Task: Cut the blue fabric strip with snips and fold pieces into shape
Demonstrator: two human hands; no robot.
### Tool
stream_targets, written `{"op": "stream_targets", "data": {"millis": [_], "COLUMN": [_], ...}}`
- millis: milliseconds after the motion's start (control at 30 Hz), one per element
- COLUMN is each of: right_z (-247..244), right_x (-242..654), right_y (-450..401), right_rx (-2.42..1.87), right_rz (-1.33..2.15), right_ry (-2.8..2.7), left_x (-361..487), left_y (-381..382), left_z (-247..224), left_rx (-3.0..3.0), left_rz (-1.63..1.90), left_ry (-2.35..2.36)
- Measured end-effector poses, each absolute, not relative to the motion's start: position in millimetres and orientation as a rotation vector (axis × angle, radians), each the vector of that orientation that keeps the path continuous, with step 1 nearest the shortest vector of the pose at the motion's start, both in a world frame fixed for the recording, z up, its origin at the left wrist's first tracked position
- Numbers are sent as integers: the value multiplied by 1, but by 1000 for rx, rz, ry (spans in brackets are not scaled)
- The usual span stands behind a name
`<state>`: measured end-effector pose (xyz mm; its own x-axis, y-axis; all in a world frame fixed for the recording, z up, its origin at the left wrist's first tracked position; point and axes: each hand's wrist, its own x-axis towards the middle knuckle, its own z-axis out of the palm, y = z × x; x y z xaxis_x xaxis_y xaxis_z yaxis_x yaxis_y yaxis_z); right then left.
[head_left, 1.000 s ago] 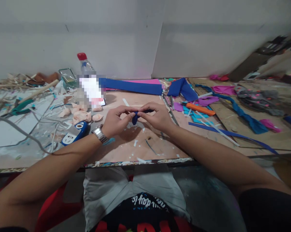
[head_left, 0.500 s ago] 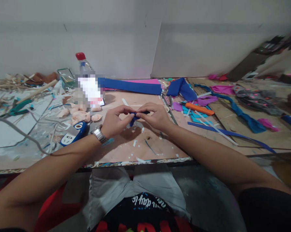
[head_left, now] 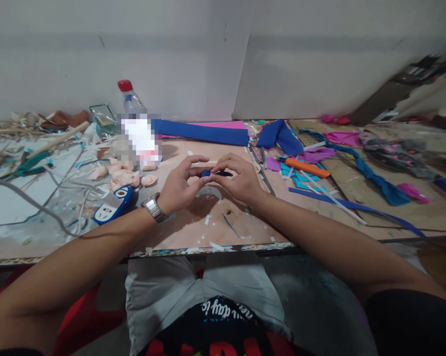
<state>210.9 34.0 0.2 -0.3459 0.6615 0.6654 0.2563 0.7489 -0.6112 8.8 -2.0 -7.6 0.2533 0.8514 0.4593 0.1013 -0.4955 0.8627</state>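
Above the middle of the worktable, a small dark-blue piece of what looks like crepe paper is pinched between my two hands. My left hand, with a metal watch on its wrist, has thumb and fingers closed on the left end, now a compact, rounded bunch. From the right, my right hand grips the same piece between thumb and fingertips. A dark narrow end of it shows inside the curl of the right fingers. Fingers partly hide its exact shape.
Blue folded strips lie along the wall. Right of my hands are an orange cutter and a long blue strip. To the left sit a lit phone, a red-capped bottle, peach scraps and a blue-white power socket with cables.
The blue piece's loose end, which hung below my left fingertips, is now gathered into a rounded bunch. My left fingers have shifted slightly around it; both hands stay in about the same place.
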Motion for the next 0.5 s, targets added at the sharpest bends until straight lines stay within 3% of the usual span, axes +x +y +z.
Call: {"op": "stream_targets", "data": {"millis": [500], "right_z": [1], "right_x": [217], "right_y": [36], "right_rx": [-578], "right_rz": [322], "right_ry": [-2120], "left_x": [11], "left_y": [3], "left_z": [-10], "left_rx": [1642], "left_rz": [1268], "left_ry": [732]}}
